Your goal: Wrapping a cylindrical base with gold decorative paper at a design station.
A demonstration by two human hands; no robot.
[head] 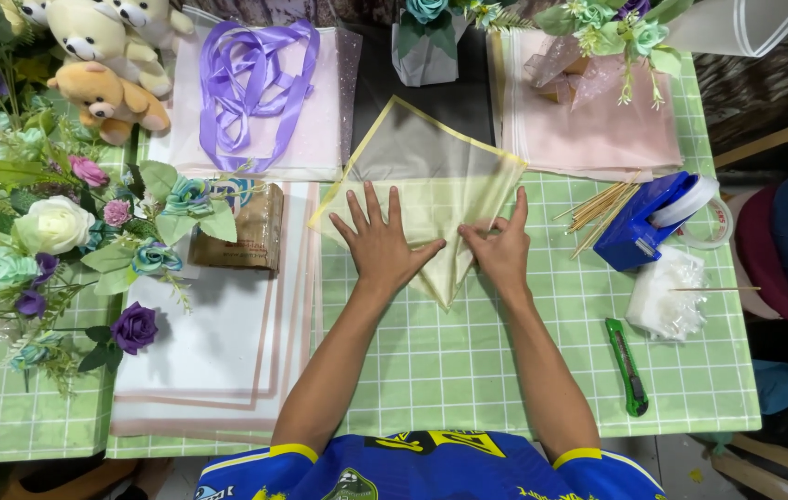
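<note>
While my left hand (378,243) lies flat with fingers spread on the pale yellow wrapping sheet (431,181), my right hand (502,248) pinches its folded edge. It sits mid-table (468,370), looking thin, light, probably slippery; I judge that edges and corners give the best hold. How many layers are folded, I can't tell.

teddy bears (107,56) cut off, vase (428,42) cropped

A desk (468,370) with a green checked cover carries sheets of wrapping paper (218,343), a green cutter (628,366), a blue tape dispenser (642,222) and wooden sticks (598,206).
</note>
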